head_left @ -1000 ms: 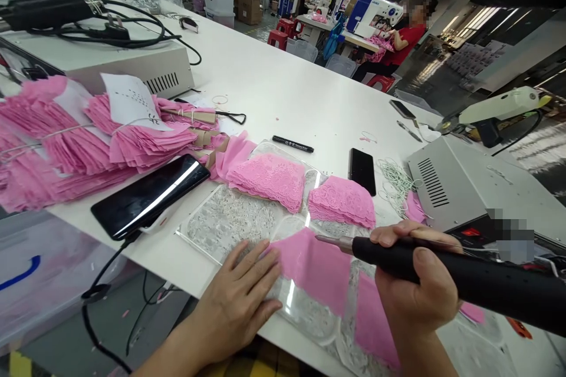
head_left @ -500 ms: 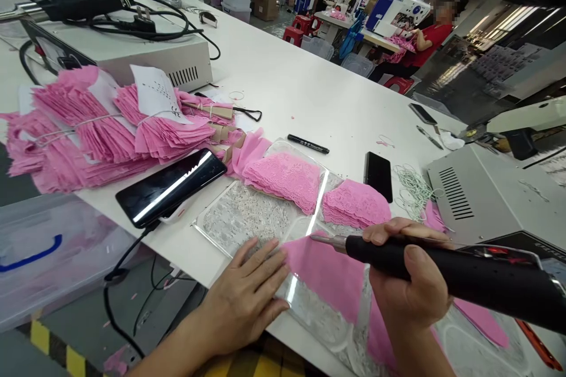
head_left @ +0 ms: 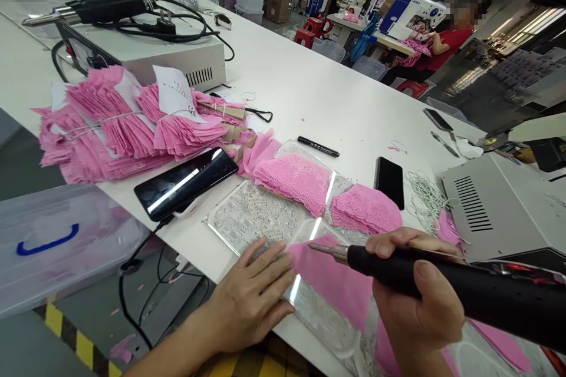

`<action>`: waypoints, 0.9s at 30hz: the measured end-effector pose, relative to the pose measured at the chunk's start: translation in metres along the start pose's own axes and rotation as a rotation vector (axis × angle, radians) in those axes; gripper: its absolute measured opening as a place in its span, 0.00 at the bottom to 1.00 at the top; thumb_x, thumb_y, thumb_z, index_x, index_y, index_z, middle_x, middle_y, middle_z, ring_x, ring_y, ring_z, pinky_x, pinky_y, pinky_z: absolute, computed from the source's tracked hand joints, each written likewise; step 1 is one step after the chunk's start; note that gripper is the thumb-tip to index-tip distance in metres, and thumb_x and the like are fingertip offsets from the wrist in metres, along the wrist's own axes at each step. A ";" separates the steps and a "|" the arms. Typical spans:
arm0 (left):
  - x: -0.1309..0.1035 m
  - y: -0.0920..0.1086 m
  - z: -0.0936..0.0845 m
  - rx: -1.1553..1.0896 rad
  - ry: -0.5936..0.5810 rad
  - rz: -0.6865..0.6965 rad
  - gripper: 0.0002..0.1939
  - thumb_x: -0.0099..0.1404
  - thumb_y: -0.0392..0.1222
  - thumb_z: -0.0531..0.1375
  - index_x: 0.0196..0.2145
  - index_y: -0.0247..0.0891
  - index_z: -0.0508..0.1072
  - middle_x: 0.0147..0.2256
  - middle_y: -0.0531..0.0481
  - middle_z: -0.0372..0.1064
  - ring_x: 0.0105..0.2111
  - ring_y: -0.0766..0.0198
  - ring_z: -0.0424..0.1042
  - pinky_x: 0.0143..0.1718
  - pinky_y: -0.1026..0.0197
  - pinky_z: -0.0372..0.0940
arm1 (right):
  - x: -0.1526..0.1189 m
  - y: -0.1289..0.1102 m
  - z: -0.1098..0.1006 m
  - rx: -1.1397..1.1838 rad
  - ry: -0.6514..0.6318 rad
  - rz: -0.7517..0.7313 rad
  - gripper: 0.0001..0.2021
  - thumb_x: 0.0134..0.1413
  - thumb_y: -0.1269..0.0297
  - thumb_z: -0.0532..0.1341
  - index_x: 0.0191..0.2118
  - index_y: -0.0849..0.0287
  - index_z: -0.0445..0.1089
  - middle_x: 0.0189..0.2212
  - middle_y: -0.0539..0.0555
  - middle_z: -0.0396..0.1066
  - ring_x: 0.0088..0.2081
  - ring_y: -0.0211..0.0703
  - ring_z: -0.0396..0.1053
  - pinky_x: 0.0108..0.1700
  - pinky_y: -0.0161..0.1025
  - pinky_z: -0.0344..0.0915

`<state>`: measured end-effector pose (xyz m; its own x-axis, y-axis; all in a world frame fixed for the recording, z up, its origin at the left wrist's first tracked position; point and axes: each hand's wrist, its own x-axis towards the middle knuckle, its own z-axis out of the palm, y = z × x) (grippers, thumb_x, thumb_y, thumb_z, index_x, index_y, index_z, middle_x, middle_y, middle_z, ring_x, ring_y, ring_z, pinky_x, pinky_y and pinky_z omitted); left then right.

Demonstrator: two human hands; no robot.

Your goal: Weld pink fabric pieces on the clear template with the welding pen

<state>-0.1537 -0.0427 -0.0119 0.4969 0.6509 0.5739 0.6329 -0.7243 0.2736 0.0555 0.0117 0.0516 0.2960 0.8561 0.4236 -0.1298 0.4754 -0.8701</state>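
Observation:
My right hand [head_left: 415, 283] is wrapped round a black handheld ultrasonic welder [head_left: 398, 268] with a pointed metal tip, aimed to the left. The tip is over a flat pink fabric piece [head_left: 333, 277], near its upper left corner; whether it touches is hard to tell. My left hand [head_left: 260, 288] lies flat with fingers stretched out, fingertips at the left edge of that piece and on the clear plastic template [head_left: 252, 218]. Two stacks of pink lace pieces, a larger one [head_left: 294, 179] and a smaller one [head_left: 367, 207], rest on the template behind my hands.
Tied bundles of pink fabric [head_left: 124, 123] and a phone on a cable [head_left: 186, 182] lie to the left. Behind them, a vented grey box [head_left: 177, 59] carries a second welder [head_left: 110, 6]. A marker [head_left: 318, 146], another phone [head_left: 390, 181] and another grey box [head_left: 495, 200] are around.
The view has shifted, so the table's things appear further right. Against the fabric, the welder's tip has moved slightly left. My left hand stays flat at the fabric's edge.

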 end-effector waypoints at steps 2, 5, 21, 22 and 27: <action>0.000 0.000 0.000 -0.004 0.003 -0.001 0.15 0.70 0.40 0.56 0.51 0.31 0.72 0.51 0.42 0.73 0.58 0.48 0.65 0.61 0.42 0.58 | -0.002 0.000 0.002 0.002 -0.012 0.003 0.04 0.46 0.67 0.59 0.32 0.58 0.67 0.29 0.49 0.66 0.24 0.36 0.66 0.29 0.42 0.68; -0.001 0.000 0.001 -0.007 0.002 -0.007 0.15 0.70 0.41 0.57 0.50 0.30 0.72 0.51 0.41 0.73 0.58 0.48 0.65 0.61 0.42 0.58 | -0.002 0.000 0.003 -0.012 -0.040 0.003 0.03 0.47 0.67 0.59 0.31 0.58 0.67 0.28 0.48 0.67 0.25 0.36 0.67 0.30 0.43 0.69; -0.001 0.000 0.002 -0.003 0.001 -0.004 0.15 0.70 0.42 0.56 0.49 0.31 0.72 0.51 0.40 0.72 0.57 0.48 0.66 0.59 0.42 0.60 | -0.012 0.002 0.013 0.081 -0.075 0.063 0.05 0.48 0.66 0.59 0.34 0.57 0.69 0.30 0.48 0.67 0.26 0.36 0.66 0.30 0.41 0.69; -0.001 0.000 0.002 -0.009 0.004 -0.004 0.15 0.70 0.42 0.56 0.49 0.31 0.72 0.52 0.40 0.72 0.57 0.48 0.66 0.60 0.42 0.59 | -0.011 0.001 0.013 0.083 -0.066 0.062 0.05 0.48 0.66 0.59 0.34 0.57 0.69 0.29 0.48 0.67 0.26 0.35 0.66 0.30 0.41 0.68; 0.000 -0.004 0.001 -0.064 0.057 -0.005 0.14 0.69 0.36 0.57 0.50 0.31 0.72 0.50 0.40 0.73 0.60 0.51 0.63 0.62 0.45 0.56 | 0.002 -0.015 -0.002 0.061 0.024 0.015 0.07 0.44 0.66 0.58 0.32 0.58 0.70 0.28 0.49 0.67 0.23 0.36 0.66 0.26 0.41 0.67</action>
<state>-0.1559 -0.0391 -0.0134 0.4576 0.6420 0.6151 0.5953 -0.7351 0.3244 0.0604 0.0060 0.0653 0.3161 0.8586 0.4035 -0.1921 0.4744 -0.8591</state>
